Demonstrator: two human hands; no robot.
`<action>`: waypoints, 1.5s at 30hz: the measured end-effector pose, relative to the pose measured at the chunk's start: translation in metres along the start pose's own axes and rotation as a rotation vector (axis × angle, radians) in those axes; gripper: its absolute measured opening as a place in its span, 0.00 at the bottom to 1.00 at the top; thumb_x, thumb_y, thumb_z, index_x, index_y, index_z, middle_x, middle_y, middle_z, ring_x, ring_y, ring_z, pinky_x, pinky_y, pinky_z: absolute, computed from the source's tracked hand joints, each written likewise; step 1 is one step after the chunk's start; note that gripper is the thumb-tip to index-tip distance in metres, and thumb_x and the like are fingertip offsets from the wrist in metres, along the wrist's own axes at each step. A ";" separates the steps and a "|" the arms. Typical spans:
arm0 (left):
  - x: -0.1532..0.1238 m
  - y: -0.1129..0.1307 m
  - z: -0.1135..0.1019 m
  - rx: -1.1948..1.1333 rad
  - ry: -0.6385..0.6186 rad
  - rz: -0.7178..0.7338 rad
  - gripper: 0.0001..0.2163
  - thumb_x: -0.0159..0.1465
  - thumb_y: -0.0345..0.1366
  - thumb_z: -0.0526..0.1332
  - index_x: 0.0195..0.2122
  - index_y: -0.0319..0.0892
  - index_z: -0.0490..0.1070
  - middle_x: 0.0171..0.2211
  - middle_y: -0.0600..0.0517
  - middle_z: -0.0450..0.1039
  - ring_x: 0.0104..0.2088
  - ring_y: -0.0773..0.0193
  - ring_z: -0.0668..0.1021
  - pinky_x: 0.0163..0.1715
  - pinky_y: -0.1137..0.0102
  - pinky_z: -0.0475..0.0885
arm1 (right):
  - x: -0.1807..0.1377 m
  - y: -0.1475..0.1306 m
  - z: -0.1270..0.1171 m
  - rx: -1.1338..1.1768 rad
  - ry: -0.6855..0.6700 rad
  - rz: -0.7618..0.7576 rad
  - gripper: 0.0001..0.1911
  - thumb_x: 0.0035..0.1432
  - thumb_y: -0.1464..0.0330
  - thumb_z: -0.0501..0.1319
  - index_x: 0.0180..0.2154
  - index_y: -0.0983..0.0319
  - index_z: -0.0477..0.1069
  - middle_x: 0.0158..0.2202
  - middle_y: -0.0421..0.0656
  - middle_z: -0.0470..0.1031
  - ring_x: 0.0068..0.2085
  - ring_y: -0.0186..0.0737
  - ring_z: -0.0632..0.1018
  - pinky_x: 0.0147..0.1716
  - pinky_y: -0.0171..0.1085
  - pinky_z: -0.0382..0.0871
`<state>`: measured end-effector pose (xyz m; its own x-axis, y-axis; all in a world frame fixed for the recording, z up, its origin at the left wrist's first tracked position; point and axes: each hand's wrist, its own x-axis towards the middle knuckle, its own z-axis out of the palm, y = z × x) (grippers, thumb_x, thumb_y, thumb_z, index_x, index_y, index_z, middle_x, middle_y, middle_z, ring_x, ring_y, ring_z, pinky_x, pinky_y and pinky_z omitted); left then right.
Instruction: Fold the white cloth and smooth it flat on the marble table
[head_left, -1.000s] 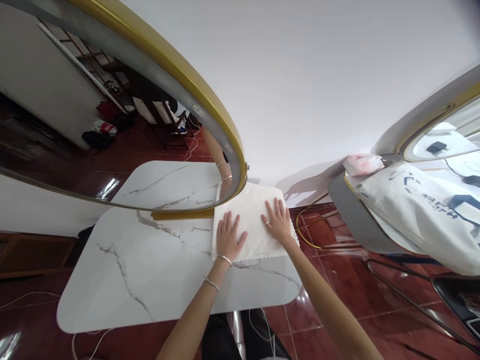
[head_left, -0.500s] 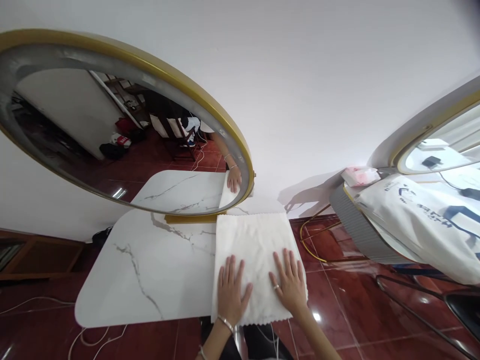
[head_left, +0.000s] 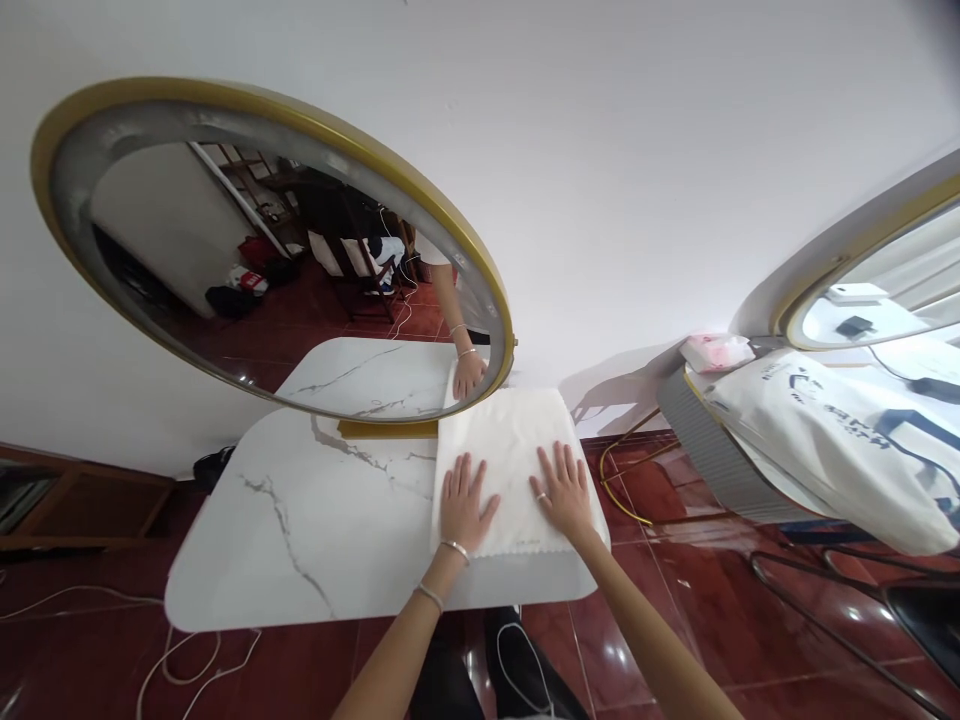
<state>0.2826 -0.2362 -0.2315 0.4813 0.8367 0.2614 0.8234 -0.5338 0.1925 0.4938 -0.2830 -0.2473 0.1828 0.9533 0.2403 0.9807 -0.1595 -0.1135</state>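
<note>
A white cloth [head_left: 517,425] with a scalloped edge lies spread on the right end of the white marbled tabletop [head_left: 360,540]. My left hand [head_left: 463,505] rests flat on its left part, fingers apart, with bracelets on the wrist. On the cloth's right part my right hand [head_left: 564,495] lies flat too, fingers spread and a ring on one finger. Both palms press down on the fabric without gripping it. A strip of bare tabletop shows in front of the cloth's near edge.
A gold-rimmed round mirror [head_left: 352,140] stands at the back of the table, reflecting one arm. To the right, a second table [head_left: 712,450] bears a white printed cloth bag [head_left: 832,430] and a tissue pack [head_left: 718,352]. White cables [head_left: 180,670] trail over the red tiled floor.
Both hands have slid away from me with the cloth, toward the wall. Its near edge, which hung at the table's front edge, now lies back on the tabletop.
</note>
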 end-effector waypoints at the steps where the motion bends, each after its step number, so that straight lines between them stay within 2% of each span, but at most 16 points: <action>1: -0.012 0.000 -0.004 0.010 0.003 0.001 0.28 0.66 0.46 0.53 0.66 0.44 0.53 0.68 0.43 0.49 0.67 0.51 0.54 0.63 0.53 0.55 | -0.011 -0.003 -0.001 0.010 0.009 -0.014 0.32 0.67 0.57 0.46 0.68 0.56 0.39 0.70 0.48 0.38 0.69 0.51 0.43 0.63 0.54 0.45; 7: -0.072 -0.013 -0.025 0.070 0.015 0.001 0.29 0.66 0.45 0.54 0.67 0.46 0.52 0.68 0.46 0.50 0.67 0.52 0.55 0.62 0.55 0.56 | -0.061 -0.038 -0.009 0.065 0.048 -0.059 0.36 0.66 0.58 0.48 0.69 0.55 0.33 0.70 0.48 0.34 0.69 0.54 0.44 0.62 0.55 0.47; 13: -0.088 -0.050 -0.031 0.139 0.047 -0.011 0.28 0.65 0.44 0.54 0.66 0.46 0.53 0.67 0.45 0.53 0.66 0.51 0.59 0.60 0.56 0.59 | -0.051 -0.081 -0.009 0.112 0.066 -0.083 0.37 0.66 0.59 0.49 0.68 0.56 0.32 0.70 0.49 0.36 0.69 0.54 0.46 0.62 0.55 0.48; 16: -0.090 -0.062 -0.035 0.070 0.051 -0.034 0.26 0.66 0.44 0.54 0.65 0.47 0.56 0.66 0.46 0.54 0.65 0.52 0.60 0.60 0.56 0.60 | -0.046 -0.092 -0.009 0.131 0.071 -0.086 0.37 0.66 0.59 0.50 0.68 0.56 0.31 0.70 0.49 0.36 0.69 0.55 0.45 0.62 0.56 0.49; 19: -0.069 -0.075 -0.041 -0.094 0.161 -0.225 0.21 0.66 0.45 0.53 0.58 0.44 0.66 0.63 0.43 0.60 0.63 0.52 0.63 0.59 0.55 0.62 | -0.047 -0.095 -0.010 0.139 0.068 -0.084 0.37 0.66 0.58 0.49 0.68 0.56 0.31 0.70 0.48 0.37 0.69 0.54 0.45 0.62 0.55 0.49; 22: -0.020 -0.094 -0.046 -0.265 0.270 -0.484 0.17 0.63 0.47 0.56 0.44 0.42 0.74 0.51 0.40 0.71 0.56 0.46 0.69 0.56 0.48 0.64 | -0.048 -0.094 -0.011 0.146 0.055 -0.084 0.36 0.66 0.59 0.49 0.68 0.55 0.32 0.70 0.47 0.37 0.69 0.54 0.45 0.62 0.55 0.49; 24: 0.014 -0.110 -0.046 -0.344 0.231 -0.482 0.15 0.62 0.47 0.57 0.36 0.43 0.77 0.40 0.45 0.77 0.47 0.50 0.76 0.49 0.52 0.71 | -0.049 -0.093 -0.011 0.146 0.047 -0.081 0.36 0.66 0.59 0.49 0.68 0.55 0.32 0.70 0.47 0.37 0.69 0.54 0.46 0.62 0.55 0.49; 26: 0.036 -0.126 -0.046 -0.389 0.190 -0.435 0.13 0.62 0.45 0.56 0.33 0.44 0.78 0.34 0.49 0.78 0.38 0.56 0.79 0.42 0.60 0.75 | -0.048 -0.092 -0.011 0.143 0.043 -0.080 0.37 0.66 0.59 0.49 0.68 0.55 0.31 0.70 0.47 0.37 0.69 0.54 0.46 0.62 0.55 0.49; 29: 0.040 -0.139 -0.049 -0.378 0.214 -0.434 0.14 0.62 0.41 0.55 0.37 0.42 0.78 0.37 0.47 0.78 0.39 0.57 0.78 0.43 0.61 0.75 | -0.048 -0.093 -0.012 0.142 0.040 -0.080 0.37 0.66 0.59 0.49 0.68 0.55 0.31 0.70 0.47 0.37 0.69 0.54 0.46 0.62 0.55 0.50; 32: 0.028 -0.130 -0.053 -0.291 0.292 -0.473 0.16 0.63 0.36 0.53 0.46 0.40 0.75 0.49 0.41 0.72 0.50 0.49 0.74 0.54 0.50 0.66 | -0.048 -0.095 -0.014 0.153 0.035 -0.073 0.37 0.66 0.59 0.49 0.68 0.54 0.31 0.70 0.47 0.37 0.68 0.54 0.47 0.62 0.55 0.50; 33: 0.025 -0.122 -0.053 -0.255 0.286 -0.431 0.16 0.63 0.35 0.52 0.48 0.40 0.74 0.53 0.41 0.70 0.54 0.48 0.71 0.56 0.48 0.63 | -0.048 -0.097 -0.015 0.158 0.031 -0.070 0.37 0.66 0.59 0.49 0.68 0.54 0.31 0.70 0.47 0.37 0.68 0.54 0.47 0.62 0.55 0.50; 34: 0.026 -0.110 -0.051 -0.218 0.246 -0.336 0.17 0.63 0.33 0.52 0.50 0.42 0.73 0.55 0.42 0.68 0.57 0.48 0.69 0.58 0.48 0.61 | -0.048 -0.098 -0.016 0.163 0.028 -0.067 0.37 0.66 0.59 0.49 0.68 0.54 0.31 0.70 0.46 0.37 0.68 0.54 0.47 0.62 0.55 0.49; 37: 0.041 -0.070 -0.038 -0.098 0.024 0.108 0.18 0.65 0.33 0.51 0.56 0.46 0.69 0.62 0.47 0.62 0.62 0.54 0.63 0.60 0.56 0.60 | -0.051 -0.103 -0.019 0.166 0.024 -0.054 0.36 0.66 0.59 0.50 0.68 0.54 0.33 0.70 0.47 0.37 0.68 0.55 0.47 0.62 0.56 0.49; 39: 0.059 -0.048 -0.023 -0.049 -0.059 0.281 0.22 0.66 0.36 0.52 0.61 0.45 0.61 0.66 0.47 0.54 0.66 0.55 0.57 0.62 0.58 0.58 | -0.053 -0.106 -0.021 0.166 0.015 -0.071 0.36 0.66 0.60 0.50 0.68 0.54 0.34 0.70 0.47 0.38 0.68 0.55 0.47 0.62 0.57 0.48; 41: 0.077 -0.037 -0.008 -0.045 -0.064 0.301 0.24 0.66 0.39 0.53 0.64 0.46 0.57 0.68 0.48 0.49 0.67 0.55 0.54 0.63 0.56 0.56 | -0.056 -0.107 -0.023 0.171 -0.013 -0.134 0.35 0.66 0.60 0.50 0.68 0.55 0.36 0.70 0.47 0.40 0.68 0.53 0.48 0.63 0.56 0.47; 45: 0.090 -0.041 0.012 -0.088 -0.049 0.273 0.23 0.66 0.40 0.54 0.63 0.53 0.57 0.68 0.53 0.51 0.67 0.58 0.56 0.62 0.58 0.58 | -0.061 -0.110 -0.027 0.179 -0.081 -0.229 0.35 0.66 0.58 0.48 0.68 0.57 0.37 0.69 0.46 0.43 0.69 0.51 0.48 0.63 0.54 0.48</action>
<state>0.2956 -0.1377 -0.2268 0.6977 0.6640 0.2689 0.6327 -0.7472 0.2033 0.3765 -0.3306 -0.2230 -0.0553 0.9777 0.2026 0.9665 0.1034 -0.2348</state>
